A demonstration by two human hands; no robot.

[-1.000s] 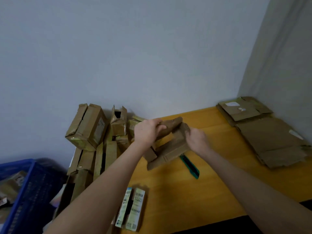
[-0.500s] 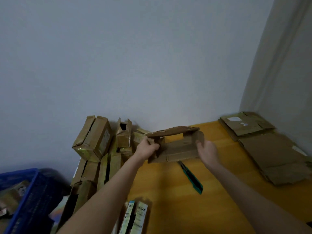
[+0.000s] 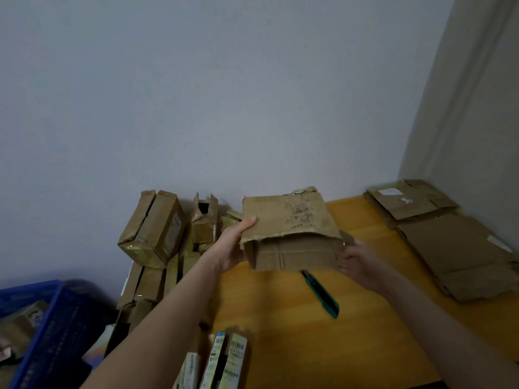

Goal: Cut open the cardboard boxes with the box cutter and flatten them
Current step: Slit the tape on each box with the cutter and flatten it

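A: Box [image 3: 289,220]?
B: Held above table [image 3: 309,355], between both hands. Turned since half a second back, from edge-on to broad face up, with near end gaping.
A: Hands?
B: Left hand [image 3: 231,249] pinching left edge, thumb on top. Right hand [image 3: 361,263] at right end, blurred; cannot tell grip.
A: Cutter [image 3: 321,294]?
B: Lying on table just below box, untouched as before.
A: Meaning?
B: Probably cut already; collapsing under way, not yet flat. Likely bound for flat stack [image 3: 455,254] at right. Pile [image 3: 154,228] at left still uncut.

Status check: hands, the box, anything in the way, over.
Left hand, right hand: both gripping the cardboard box, off the table. Box cutter lying idle below it. Nothing blocking.
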